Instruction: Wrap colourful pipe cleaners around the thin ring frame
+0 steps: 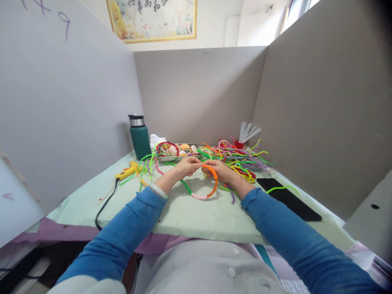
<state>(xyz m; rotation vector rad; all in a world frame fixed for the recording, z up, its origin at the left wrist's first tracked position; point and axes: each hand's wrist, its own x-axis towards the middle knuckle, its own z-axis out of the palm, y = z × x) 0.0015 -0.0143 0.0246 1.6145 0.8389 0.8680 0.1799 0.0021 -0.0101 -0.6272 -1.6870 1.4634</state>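
A ring wrapped in pipe cleaner [199, 197], with orange, pink and green sections, hangs just above the table between my two hands. My left hand [189, 165] is closed in a pinch at the top of the ring, by its left side. Close beside it, my right hand [218, 170] has its fingers closed on the ring where the orange section [213, 175] begins. The fingertips of both hands nearly meet. Exactly what lies between the fingertips is hidden.
A yellow glue gun [125, 172] with a black cord lies left, near a green bottle [140, 139]. Behind my hands stand a tray [159, 159] of shells and a pile of pipe cleaners [241, 157]. Glue sticks [247, 132] stand in a red cup; a black phone-like slab [288, 198] lies right.
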